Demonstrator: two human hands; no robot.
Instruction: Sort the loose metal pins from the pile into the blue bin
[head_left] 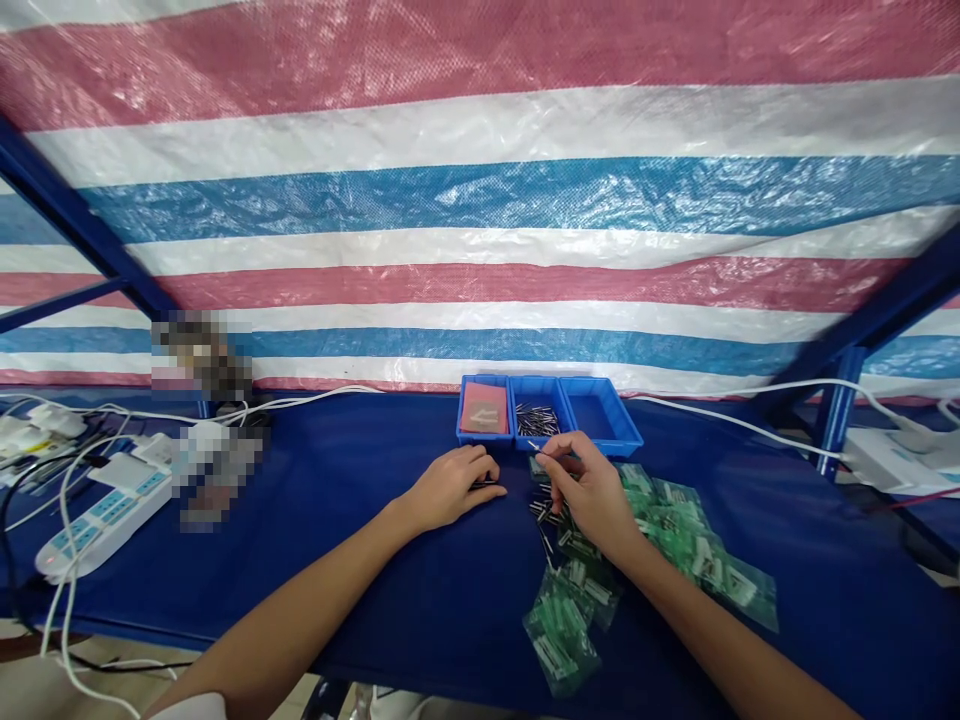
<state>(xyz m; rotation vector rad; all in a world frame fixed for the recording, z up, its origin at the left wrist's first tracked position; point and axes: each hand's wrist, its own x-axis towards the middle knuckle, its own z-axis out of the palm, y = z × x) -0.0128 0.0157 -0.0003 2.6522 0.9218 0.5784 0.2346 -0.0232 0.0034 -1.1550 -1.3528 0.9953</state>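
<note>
My left hand [454, 487] rests on the blue table with its fingers curled together; something thin and dark shows between fingers and thumb, too small to make out. Between thumb and fingertips of my right hand [589, 488] is a thin black rod with a silver tip [532, 446], held just in front of the bins. Similar small rods fill the middle blue bin [538, 420]. More loose rods [546, 512] lie on the table under and beside my right hand. Green-tinted clear bags [559, 630] with small parts inside lie around my right forearm, which hides some of them.
The left blue bin [485, 410] holds a pink sheet and a small clear bag; the right bin [600, 412] stands beside it. A white power strip [105, 525] with tangled cables lies at left. Blue frame posts [838, 410] and a striped tarp [480, 205] close off the back.
</note>
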